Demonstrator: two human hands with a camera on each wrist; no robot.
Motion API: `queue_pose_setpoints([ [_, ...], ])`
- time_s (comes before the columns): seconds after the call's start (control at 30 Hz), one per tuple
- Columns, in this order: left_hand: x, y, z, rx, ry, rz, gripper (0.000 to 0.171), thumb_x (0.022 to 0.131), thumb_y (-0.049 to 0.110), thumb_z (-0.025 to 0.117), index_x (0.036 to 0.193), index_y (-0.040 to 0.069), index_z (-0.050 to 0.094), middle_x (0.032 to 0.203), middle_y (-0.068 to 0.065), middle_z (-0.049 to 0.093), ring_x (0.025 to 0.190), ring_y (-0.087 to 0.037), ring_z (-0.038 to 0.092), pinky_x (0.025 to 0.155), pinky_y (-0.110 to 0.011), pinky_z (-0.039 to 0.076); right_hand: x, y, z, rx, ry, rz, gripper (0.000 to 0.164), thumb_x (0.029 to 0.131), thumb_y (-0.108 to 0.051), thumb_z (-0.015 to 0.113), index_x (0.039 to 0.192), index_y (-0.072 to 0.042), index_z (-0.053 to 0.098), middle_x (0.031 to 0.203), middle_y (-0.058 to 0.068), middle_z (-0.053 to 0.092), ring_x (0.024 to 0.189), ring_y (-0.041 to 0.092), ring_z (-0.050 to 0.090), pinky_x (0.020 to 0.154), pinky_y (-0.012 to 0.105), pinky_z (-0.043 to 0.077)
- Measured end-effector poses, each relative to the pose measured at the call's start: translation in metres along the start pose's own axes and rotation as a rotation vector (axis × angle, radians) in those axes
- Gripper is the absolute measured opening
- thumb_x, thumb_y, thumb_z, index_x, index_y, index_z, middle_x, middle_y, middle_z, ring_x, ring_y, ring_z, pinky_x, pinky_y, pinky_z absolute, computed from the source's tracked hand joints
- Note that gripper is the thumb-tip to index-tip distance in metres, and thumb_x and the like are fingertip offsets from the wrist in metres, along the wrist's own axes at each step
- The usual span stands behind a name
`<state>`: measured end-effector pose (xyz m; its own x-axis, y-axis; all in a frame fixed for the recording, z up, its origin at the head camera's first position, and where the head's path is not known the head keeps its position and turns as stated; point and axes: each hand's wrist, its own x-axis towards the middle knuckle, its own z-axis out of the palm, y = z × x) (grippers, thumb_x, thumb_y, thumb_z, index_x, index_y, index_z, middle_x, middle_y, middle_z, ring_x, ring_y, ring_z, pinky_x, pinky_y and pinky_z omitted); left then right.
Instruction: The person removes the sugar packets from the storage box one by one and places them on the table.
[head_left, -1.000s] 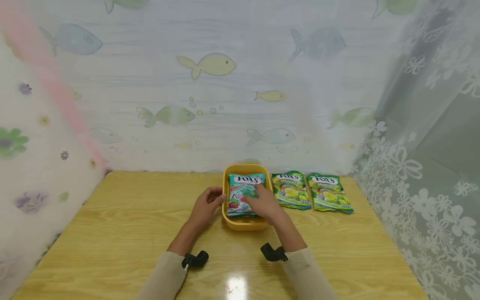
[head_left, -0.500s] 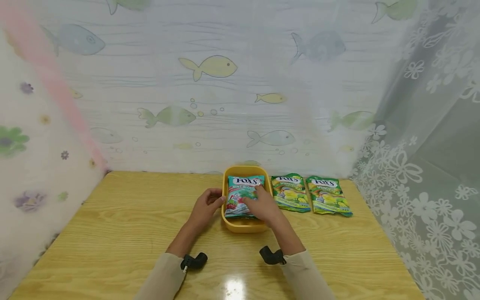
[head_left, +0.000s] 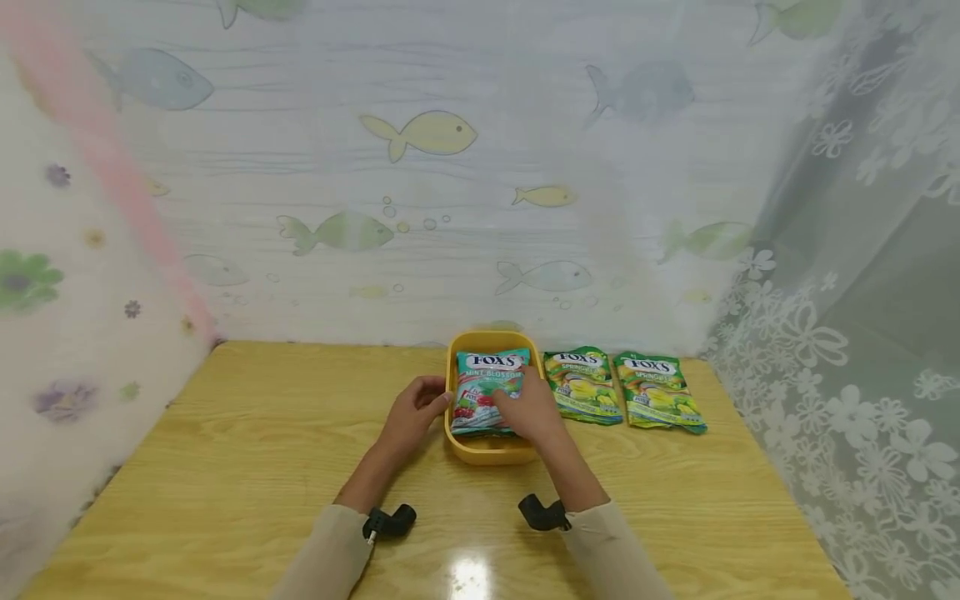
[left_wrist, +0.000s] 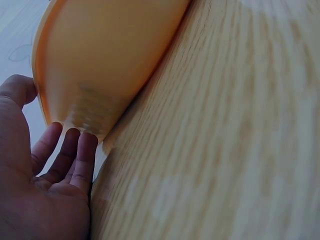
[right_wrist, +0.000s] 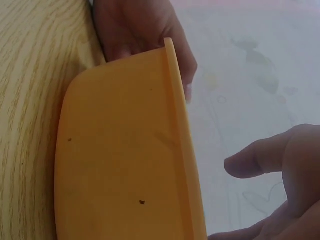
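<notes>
A yellow plastic tub stands on the table near the back wall. Inside it lies a teal candy bag marked FOX'S. My left hand touches the tub's left side. The left wrist view shows its thumb at the rim and its fingertips against the outer wall. My right hand reaches over the tub's right side, thumb extended over the bag. Its other fingers go down by the bag's right edge, their tips hidden. In the right wrist view its thumb stands apart from the fingers.
Two green and yellow candy bags, a nearer one and a farther one, lie side by side to the right of the tub. Behind the wooden table hangs a fish-patterned curtain. Lace hangs along the right.
My right hand's fingers have shifted from the top of the teal bag to its right edge, so more of its printing shows. The left hand has stayed at the tub's side.
</notes>
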<state>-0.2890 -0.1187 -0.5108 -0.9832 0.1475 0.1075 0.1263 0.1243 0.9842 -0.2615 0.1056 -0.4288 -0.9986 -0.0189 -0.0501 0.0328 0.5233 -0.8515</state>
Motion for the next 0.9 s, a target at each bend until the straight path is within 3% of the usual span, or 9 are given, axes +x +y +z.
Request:
queue_pose_setpoints([
  [0.13,-0.002,-0.001,-0.003,0.005,0.003,-0.001,0.040,0.107,0.025,0.068,0.139,0.004,0.060,0.137,-0.017,0.064,0.127,-0.030,0.063,0.102,-0.038,0.056,0.000,0.002,0.003,0.050,0.012,0.014,0.059,0.101,-0.022,0.067,0.146,0.010,0.047,0.132,0.026,0.063,0.113,0.037,0.065,0.096,0.053,0.056],
  [0.47,0.000,-0.004,0.000,0.005,0.006,-0.001,0.040,0.106,0.025,0.070,0.139,0.003,0.060,0.135,-0.017,0.064,0.125,-0.030,0.063,0.102,-0.039,0.055,0.006,0.007,0.000,0.142,0.012,0.085,0.039,0.101,-0.020,0.064,0.127,0.008,0.059,0.110,0.019,0.066,0.088,0.025,0.062,0.073,0.037,0.055],
  [0.6,0.002,-0.005,0.001,0.011,0.009,0.009,0.040,0.106,0.024,0.069,0.139,0.003,0.060,0.135,-0.017,0.065,0.125,-0.030,0.063,0.101,-0.038,0.056,0.007,0.008,-0.003,0.172,0.019,0.089,0.049,0.103,-0.022,0.061,0.139,0.010,0.055,0.107,0.020,0.064,0.072,0.020,0.054,0.064,0.033,0.048],
  [0.73,0.001,-0.004,0.001,0.005,0.003,0.006,0.040,0.107,0.025,0.069,0.139,0.003,0.060,0.136,-0.018,0.064,0.125,-0.030,0.063,0.100,-0.035,0.056,0.008,0.009,-0.004,0.199,0.028,0.092,0.062,0.105,-0.023,0.060,0.154,0.011,0.043,0.122,0.025,0.064,0.067,0.017,0.051,0.063,0.032,0.046],
  [0.9,0.001,-0.003,0.000,0.007,0.005,-0.004,0.040,0.106,0.025,0.069,0.139,0.003,0.060,0.137,-0.017,0.063,0.125,-0.029,0.063,0.101,-0.034,0.056,0.009,0.012,-0.003,0.227,-0.002,0.085,0.062,0.108,-0.022,0.059,0.156,0.012,0.040,0.123,0.025,0.064,0.067,0.017,0.051,0.064,0.032,0.047],
])
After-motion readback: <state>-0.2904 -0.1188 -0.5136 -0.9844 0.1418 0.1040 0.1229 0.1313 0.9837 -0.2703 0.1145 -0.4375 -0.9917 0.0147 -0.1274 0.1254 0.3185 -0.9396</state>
